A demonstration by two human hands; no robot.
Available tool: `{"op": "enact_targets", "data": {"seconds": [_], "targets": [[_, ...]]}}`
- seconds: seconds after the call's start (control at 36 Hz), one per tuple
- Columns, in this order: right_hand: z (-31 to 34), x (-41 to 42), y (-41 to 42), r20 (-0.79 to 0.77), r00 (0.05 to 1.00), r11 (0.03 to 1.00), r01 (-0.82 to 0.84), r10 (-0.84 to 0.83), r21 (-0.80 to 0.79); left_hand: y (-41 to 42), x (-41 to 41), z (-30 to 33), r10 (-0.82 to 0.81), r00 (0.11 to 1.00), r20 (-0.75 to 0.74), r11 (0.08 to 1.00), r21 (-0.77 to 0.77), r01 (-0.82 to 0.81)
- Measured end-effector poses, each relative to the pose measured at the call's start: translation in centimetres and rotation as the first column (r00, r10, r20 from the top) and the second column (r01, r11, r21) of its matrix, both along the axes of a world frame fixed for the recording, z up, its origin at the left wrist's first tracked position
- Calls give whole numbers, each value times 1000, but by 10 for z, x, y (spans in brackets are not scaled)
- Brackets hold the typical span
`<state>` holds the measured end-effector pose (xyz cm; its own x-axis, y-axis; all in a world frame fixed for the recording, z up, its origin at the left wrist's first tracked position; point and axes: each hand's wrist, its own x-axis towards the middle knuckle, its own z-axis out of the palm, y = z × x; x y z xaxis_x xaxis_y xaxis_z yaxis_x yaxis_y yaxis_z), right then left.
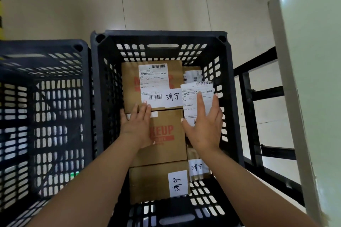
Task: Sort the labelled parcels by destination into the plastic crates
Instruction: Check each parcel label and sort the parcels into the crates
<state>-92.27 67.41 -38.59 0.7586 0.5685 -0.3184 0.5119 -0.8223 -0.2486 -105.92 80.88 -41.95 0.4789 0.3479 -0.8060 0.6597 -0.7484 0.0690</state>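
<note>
A black plastic crate (162, 39) in the middle holds several brown cardboard parcels with white shipping labels and handwritten tags. My left hand (137, 123) lies flat, fingers straight, on the middle parcel (169, 145), fingertips reaching the far parcel (129, 86). My right hand (204, 125) presses with spread straight fingers on a white-labelled parcel (193, 96) standing along the crate's right side. Another parcel (149, 182) with a handwritten tag lies nearest me. A small tagged parcel (197, 169) sits at the near right.
A second black slatted crate (44, 48) stands to the left, touching the first; its inside is dark. A pale table top (310, 61) on a black metal frame (256, 86) is to the right. Beige floor tiles lie beyond the crates.
</note>
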Motion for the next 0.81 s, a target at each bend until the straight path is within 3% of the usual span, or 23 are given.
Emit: {"op": "enact_targets", "data": {"seconds": [0.14, 0.31, 0.39, 0.47, 0.58, 0.69, 0.81], "targets": [[1, -8, -14, -29, 1000, 1000, 1, -1, -1, 2, 3, 4, 27, 999, 25, 999, -29, -27], [7, -7, -24, -92, 996, 977, 42, -24, 211, -7, -8, 8, 69, 997, 34, 996, -53, -67], [7, 2, -25, -142, 988, 967, 96, -63, 234, -13, -10, 9, 50, 999, 19, 998, -44, -49], [4, 3, -28, -187, 982, 969, 40, 7, 244, -16, -11, 9, 63, 998, 11, 997, -49, -62], [2, -4, -31, -221, 967, 976, -81, 126, 202, -16, -12, 9, 46, 999, 12, 998, -35, -46], [8, 1, -37, -217, 967, 990, -121, 135, 75, -14, -14, 8, 25, 1000, -1, 999, -30, -25], [12, 6, -39, -211, 964, 987, -149, 159, 62, -14, -14, 9, 16, 1000, -1, 1000, -25, -17]]}}
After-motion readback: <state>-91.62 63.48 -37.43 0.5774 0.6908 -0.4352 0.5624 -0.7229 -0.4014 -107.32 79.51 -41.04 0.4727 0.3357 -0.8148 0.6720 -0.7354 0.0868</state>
